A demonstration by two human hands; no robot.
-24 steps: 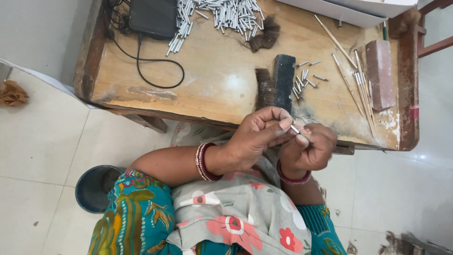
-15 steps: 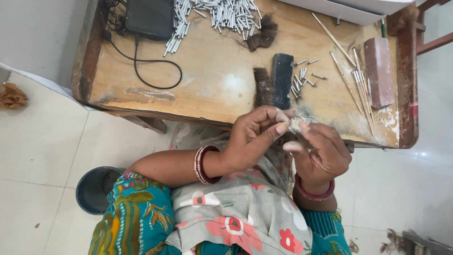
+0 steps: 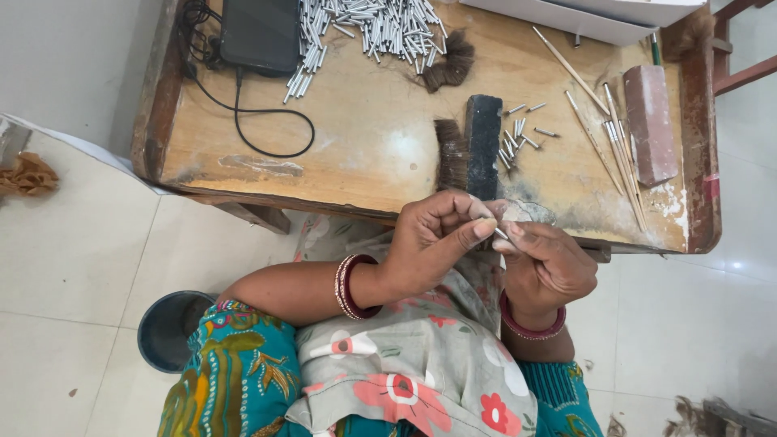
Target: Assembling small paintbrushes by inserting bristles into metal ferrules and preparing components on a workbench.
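Both hands (image 3: 494,243) together — fingers (image 3: 477,231) pinched.

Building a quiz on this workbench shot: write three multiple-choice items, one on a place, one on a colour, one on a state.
1. Where does the pile of small metal tubes lie?
A. on the far side of the table
B. on the floor
C. in the bucket

2. What colour is the cable?
A. white
B. black
C. red

3. How do the left hand and right hand stand?
A. flat on the table
B. far apart
C. fingertips together on one small tube

Key: A, the pile lies beside the dark device; B, it loops black on wood; C, both pinch it.
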